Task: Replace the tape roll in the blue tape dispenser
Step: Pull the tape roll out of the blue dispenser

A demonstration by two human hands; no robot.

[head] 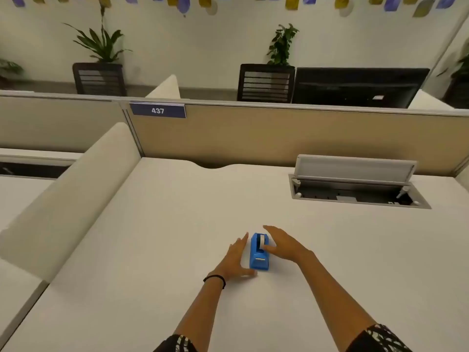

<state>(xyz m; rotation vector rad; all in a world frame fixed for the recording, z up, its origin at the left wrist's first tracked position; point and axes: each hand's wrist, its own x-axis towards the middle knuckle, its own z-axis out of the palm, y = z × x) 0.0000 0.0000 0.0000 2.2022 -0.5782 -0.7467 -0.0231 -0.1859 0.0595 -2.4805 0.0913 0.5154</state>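
Flanking blue tape dispenser [259, 252], hands, white desk [157, 224]

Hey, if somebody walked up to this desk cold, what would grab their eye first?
The blue tape dispenser, the one bright thing on the pale desk, with a white tape roll seated in it. The left hand and right hand flank it, fingers spread, right thumb at the roll. Further back on the right, an open cable hatch is set into the desk.
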